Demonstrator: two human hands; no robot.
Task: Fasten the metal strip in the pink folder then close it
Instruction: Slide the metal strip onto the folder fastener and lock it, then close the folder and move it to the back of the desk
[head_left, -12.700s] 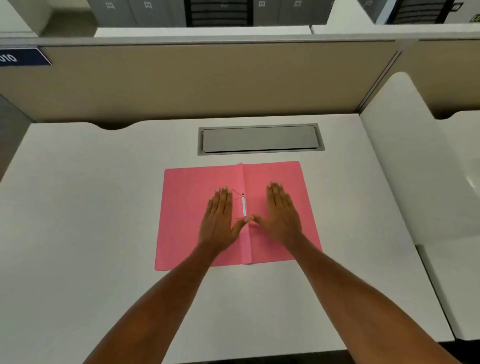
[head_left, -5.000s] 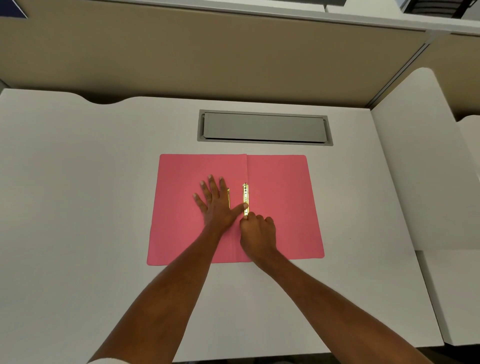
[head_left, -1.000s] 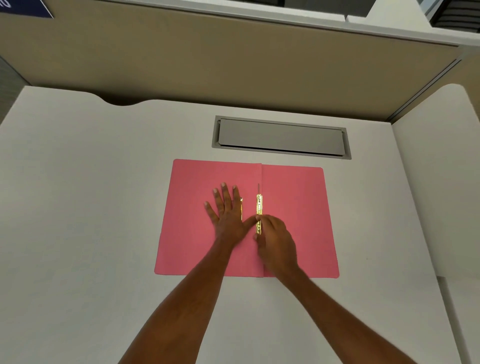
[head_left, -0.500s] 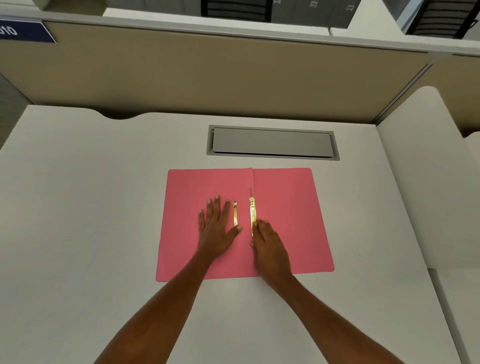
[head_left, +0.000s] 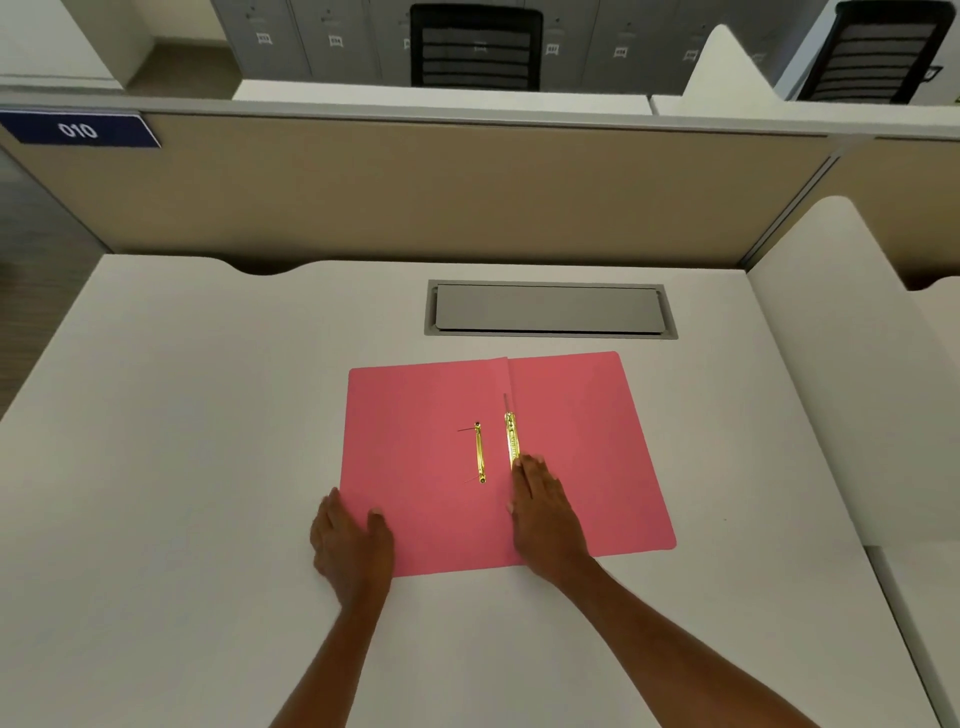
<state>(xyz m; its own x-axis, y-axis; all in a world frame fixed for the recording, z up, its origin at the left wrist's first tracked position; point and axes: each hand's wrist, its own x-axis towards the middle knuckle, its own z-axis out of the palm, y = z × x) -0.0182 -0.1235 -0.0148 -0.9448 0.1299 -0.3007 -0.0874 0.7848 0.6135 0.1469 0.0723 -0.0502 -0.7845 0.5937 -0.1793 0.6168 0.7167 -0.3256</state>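
Observation:
The pink folder (head_left: 582, 441) lies open and flat on the white desk (head_left: 182, 441). A gold metal strip (head_left: 511, 439) runs along the spine fold, and a second thinner gold strip (head_left: 479, 453) lies on the left leaf. My right hand (head_left: 543, 512) rests flat by the spine, fingertips touching the near end of the spine strip. My left hand (head_left: 349, 543) is at the near left corner of the folder, thumb on top of the left leaf and fingers at its outer edge.
A grey cable hatch (head_left: 550, 310) is set into the desk behind the folder. A beige partition (head_left: 415, 192) closes the far side, with a blue "010" label (head_left: 78, 130). A white divider (head_left: 831, 389) stands on the right.
My left hand has slid from the middle of the left leaf down to the folder's near left corner, uncovering the thinner gold strip. My right hand stays by the spine strip.

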